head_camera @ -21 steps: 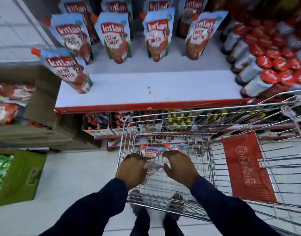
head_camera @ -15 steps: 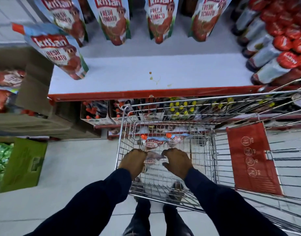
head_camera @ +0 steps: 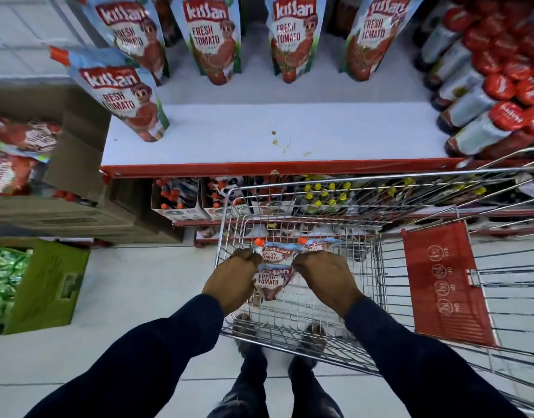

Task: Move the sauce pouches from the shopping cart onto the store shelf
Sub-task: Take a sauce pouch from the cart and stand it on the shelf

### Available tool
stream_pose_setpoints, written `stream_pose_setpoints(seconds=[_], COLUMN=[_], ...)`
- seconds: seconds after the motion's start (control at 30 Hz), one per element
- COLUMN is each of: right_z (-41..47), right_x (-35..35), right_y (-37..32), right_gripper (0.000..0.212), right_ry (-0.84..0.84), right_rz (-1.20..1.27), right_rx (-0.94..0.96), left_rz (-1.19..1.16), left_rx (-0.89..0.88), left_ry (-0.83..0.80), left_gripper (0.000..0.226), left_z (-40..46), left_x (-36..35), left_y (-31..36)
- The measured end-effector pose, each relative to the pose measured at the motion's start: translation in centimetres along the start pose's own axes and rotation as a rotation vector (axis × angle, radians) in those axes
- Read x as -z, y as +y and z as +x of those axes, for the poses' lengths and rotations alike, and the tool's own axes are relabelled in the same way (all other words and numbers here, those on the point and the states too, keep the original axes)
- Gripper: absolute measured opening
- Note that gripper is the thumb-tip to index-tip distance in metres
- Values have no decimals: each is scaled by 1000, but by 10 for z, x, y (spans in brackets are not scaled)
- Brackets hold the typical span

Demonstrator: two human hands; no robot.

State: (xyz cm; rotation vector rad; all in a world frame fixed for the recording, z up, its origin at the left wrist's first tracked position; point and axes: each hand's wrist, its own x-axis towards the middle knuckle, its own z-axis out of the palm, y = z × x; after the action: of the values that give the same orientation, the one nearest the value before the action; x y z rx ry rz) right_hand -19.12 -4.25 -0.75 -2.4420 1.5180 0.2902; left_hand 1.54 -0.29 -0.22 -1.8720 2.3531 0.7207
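Inside the wire shopping cart (head_camera: 377, 267) both my hands reach down among tomato sauce pouches. My left hand (head_camera: 231, 280) is closed on the left edge of one pouch (head_camera: 270, 285), and a second pouch (head_camera: 276, 253) lies just behind it. My right hand (head_camera: 324, 276) is closed near a third pouch (head_camera: 318, 245); whether it grips that one is hidden by the knuckles. On the white store shelf (head_camera: 320, 131) above the cart, one pouch (head_camera: 124, 95) stands at the front left and several more pouches (head_camera: 213, 37) stand in a row behind.
Red-capped sauce bottles (head_camera: 498, 89) crowd the shelf's right end. Cardboard boxes (head_camera: 75, 176) with more pouches sit to the left, a green box (head_camera: 48, 288) on the floor. The cart's red child-seat flap (head_camera: 443, 285) lies to the right. Lower shelves hold small bottles (head_camera: 326, 194).
The view has tilted down and closer to the shelf. Both hands have closed on the pouches in the cart and lifted them slightly.
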Motion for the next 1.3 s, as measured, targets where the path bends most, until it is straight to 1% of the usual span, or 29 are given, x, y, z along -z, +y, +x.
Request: stream_pose_setpoints(seconds=[0.17, 0.3, 0.37, 0.43, 0.57, 0.7, 0.83, 1.0, 1.13, 1.3], right_z=[-15, -19, -15, -9, 12, 41, 77, 123, 154, 176], right_x=[82, 150, 179, 204, 250, 287, 304, 309, 303, 295], right_y=[-7, -14, -17, -20, -29, -42, -51, -53, -50, -51], right_gripper=[19, 12, 17, 22, 23, 22, 21, 20, 21, 22], right_ry=[122, 233, 274, 350, 460, 540, 584, 602, 587, 574], right_rz=[35, 49, 69, 64, 38, 56, 43, 22, 17, 23], right_rx=[36, 79, 87, 100, 144, 169, 166, 145, 107, 87], left_rz=[-64, -86, -85, -86, -59, 79, 214, 293, 256, 240], left_rx=[-42, -91, -119, -134, -160, -162, -150, -60, -41, -6], left_ry=[166, 349, 434, 505, 611, 688, 709, 647, 574, 500], left_gripper=[53, 52, 50, 46, 34, 25, 24, 30, 30, 37], left_z=[-20, -28, -29, -32, -31, -23, -2, 32, 56, 79], left_x=[58, 113, 141, 171, 220, 263, 299, 321, 329, 330], left_y=[4, 7, 5, 3, -9, -30, -52, -70, -80, -90])
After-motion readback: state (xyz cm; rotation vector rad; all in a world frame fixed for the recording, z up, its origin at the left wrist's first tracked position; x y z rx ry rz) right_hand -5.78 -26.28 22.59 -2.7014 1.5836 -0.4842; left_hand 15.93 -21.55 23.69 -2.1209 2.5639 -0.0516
